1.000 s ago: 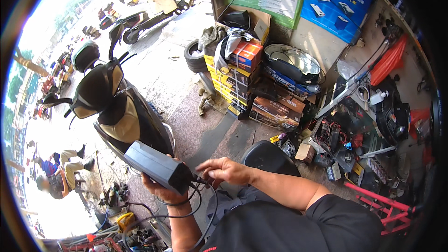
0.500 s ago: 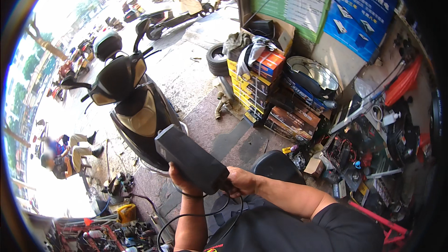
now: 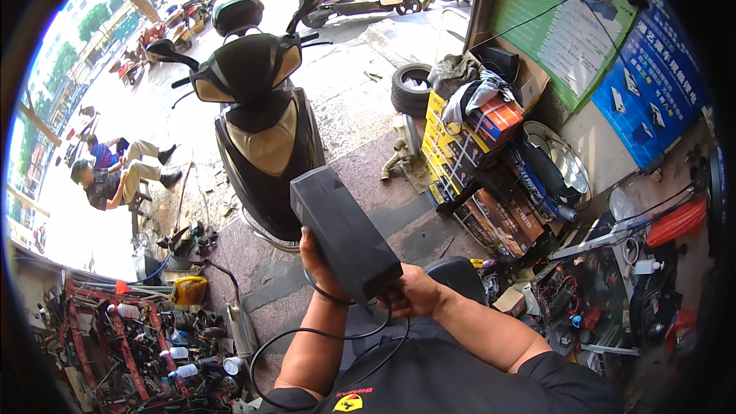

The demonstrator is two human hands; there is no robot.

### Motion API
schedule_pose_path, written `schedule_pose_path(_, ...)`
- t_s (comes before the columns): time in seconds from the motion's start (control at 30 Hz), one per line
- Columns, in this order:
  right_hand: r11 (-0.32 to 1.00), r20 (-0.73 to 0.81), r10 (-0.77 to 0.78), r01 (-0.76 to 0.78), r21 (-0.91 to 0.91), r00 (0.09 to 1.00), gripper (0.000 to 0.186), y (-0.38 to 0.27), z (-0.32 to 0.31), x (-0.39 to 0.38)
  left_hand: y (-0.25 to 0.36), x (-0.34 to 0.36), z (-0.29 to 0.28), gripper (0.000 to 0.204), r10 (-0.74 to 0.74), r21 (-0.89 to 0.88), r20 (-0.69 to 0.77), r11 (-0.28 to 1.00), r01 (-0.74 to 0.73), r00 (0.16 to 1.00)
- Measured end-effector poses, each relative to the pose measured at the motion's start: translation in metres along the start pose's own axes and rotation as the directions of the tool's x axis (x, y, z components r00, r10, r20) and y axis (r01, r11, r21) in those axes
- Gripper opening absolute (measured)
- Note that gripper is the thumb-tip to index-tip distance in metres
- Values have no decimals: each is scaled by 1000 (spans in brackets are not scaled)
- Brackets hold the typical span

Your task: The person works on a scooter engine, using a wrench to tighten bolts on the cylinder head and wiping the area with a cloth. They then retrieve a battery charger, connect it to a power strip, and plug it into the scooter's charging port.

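Note:
A long black box-shaped charger [image 3: 341, 234] is tilted in front of my chest, its far end toward the scooter. My left hand [image 3: 320, 264] is wrapped round its left side and supports it from below. My right hand [image 3: 415, 291] is closed at its near end, where the black cable [image 3: 259, 360] comes out; the fingertips are partly hidden there. The cable hangs in a wide loop over my left forearm and lap. Just beyond the charger stands a black and gold electric scooter [image 3: 264, 134], facing me.
Strapped yellow boxes [image 3: 452, 146] are stacked at the right, next to a small tyre [image 3: 412, 88]. Loose parts and wires [image 3: 567, 299] clutter the right side. A red metal rack [image 3: 119, 337] holds bottles and parts at the lower left. A person [image 3: 115, 176] sits farther left.
The view has swung left and down, so the scooter and boxes appear farther right. Both hands still hold the charger, now slightly steeper in the picture.

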State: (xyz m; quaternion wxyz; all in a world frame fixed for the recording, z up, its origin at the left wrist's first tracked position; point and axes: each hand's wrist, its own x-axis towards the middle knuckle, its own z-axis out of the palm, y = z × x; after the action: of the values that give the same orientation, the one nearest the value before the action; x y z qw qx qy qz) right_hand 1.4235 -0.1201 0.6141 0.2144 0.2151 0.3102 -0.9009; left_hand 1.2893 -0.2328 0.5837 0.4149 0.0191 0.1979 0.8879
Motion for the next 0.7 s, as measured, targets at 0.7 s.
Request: schedule_pose_path(0.7,982,126,-138,153,-114,982,45,3,-6,9,12,-1,24,76,100,154,-42,984,-93,994)
